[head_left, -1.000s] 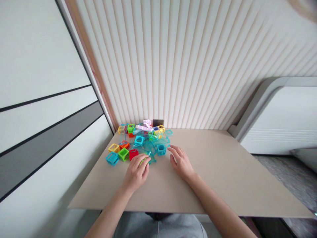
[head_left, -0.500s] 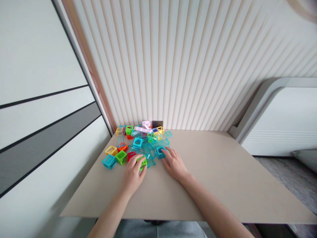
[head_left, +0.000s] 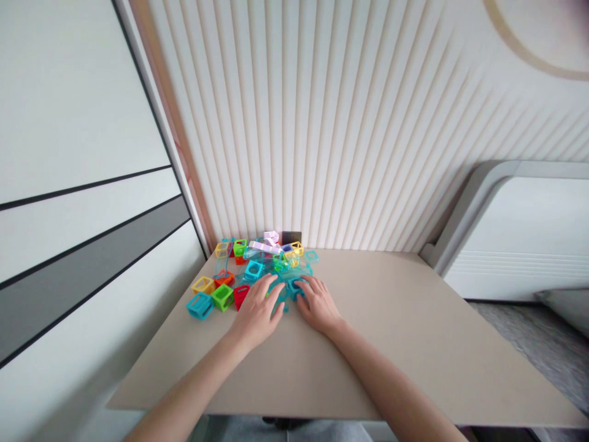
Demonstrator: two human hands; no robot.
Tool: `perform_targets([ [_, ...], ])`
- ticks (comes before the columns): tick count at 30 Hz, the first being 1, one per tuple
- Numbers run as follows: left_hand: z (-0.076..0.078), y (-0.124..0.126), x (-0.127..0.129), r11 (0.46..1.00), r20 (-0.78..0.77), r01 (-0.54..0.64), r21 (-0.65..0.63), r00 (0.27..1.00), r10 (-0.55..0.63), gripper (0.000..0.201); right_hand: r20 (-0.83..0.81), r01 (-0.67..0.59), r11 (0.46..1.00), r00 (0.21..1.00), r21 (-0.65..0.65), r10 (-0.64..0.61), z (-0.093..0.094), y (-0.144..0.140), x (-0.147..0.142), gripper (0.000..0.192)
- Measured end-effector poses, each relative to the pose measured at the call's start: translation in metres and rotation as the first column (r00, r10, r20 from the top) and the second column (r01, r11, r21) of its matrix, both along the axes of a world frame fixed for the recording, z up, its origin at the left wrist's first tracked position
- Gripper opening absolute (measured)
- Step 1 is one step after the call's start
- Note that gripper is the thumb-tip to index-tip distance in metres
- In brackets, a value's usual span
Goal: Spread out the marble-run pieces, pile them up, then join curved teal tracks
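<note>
Plastic, head view: glossy open-framed cubes [head_left: 219, 301] and translucent teal pieces [head_left: 294, 269], loosely heaped at left on smooth beige surface [head_left: 386, 344], slim lilac bar [head_left: 265, 247] on top, ribbed pale wall [head_left: 368, 123] behind. Left hand [head_left: 256, 313] wide, fingers apart and gently curved, just beside red cube [head_left: 240, 298], over half-hidden green piece [head_left: 268, 295]. Right hand [head_left: 320, 307] with fingertips bent onto blue cube [head_left: 291, 290]; grip not discernible.
</note>
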State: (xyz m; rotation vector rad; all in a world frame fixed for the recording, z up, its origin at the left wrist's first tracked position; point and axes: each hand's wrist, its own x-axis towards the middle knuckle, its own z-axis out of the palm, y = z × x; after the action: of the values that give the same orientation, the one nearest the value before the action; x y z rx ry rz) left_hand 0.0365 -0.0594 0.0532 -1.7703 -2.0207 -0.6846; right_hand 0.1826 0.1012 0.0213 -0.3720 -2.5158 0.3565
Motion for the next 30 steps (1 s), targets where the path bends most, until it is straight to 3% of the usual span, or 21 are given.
perform_targets([
  [4,0.017,0.036,0.003,0.986,-0.007,0.099,0.131,0.995,-0.099,0.027,-0.057,-0.004,1.000,0.998,-0.025,0.003,0.000,0.008,-0.003,0.034],
  [8,0.002,0.049,0.014,0.957,0.076,0.126,0.260,0.986,-0.150,0.025,-0.131,0.064,0.995,0.989,-0.075,-0.074,-0.010,0.018,-0.005,0.031],
  [13,-0.022,0.044,0.028,0.971,0.109,0.165,0.172,0.977,-0.186,0.032,-0.162,0.070,0.989,0.983,-0.127,-0.090,-0.017,0.023,-0.008,0.027],
  [17,-0.025,0.043,0.027,0.970,0.110,0.177,0.165,0.974,-0.196,0.033,-0.154,0.058,0.986,0.985,-0.155,-0.082,-0.013,0.016,-0.005,0.028],
  [20,-0.026,0.040,0.027,0.942,0.093,0.283,0.178,0.949,-0.302,0.033,-0.146,0.021,0.989,0.988,-0.144,-0.042,-0.008,0.013,0.005,0.029],
  [24,-0.034,0.035,0.034,0.852,0.090,0.511,0.115,0.849,-0.521,0.036,-0.076,-0.082,0.997,0.994,-0.016,0.080,-0.005,0.026,0.028,0.031],
  [30,-0.054,0.046,0.045,0.809,-0.086,0.584,-0.068,0.804,-0.588,0.039,0.037,-0.164,0.971,0.986,0.172,0.160,-0.014,0.068,0.063,0.031],
])
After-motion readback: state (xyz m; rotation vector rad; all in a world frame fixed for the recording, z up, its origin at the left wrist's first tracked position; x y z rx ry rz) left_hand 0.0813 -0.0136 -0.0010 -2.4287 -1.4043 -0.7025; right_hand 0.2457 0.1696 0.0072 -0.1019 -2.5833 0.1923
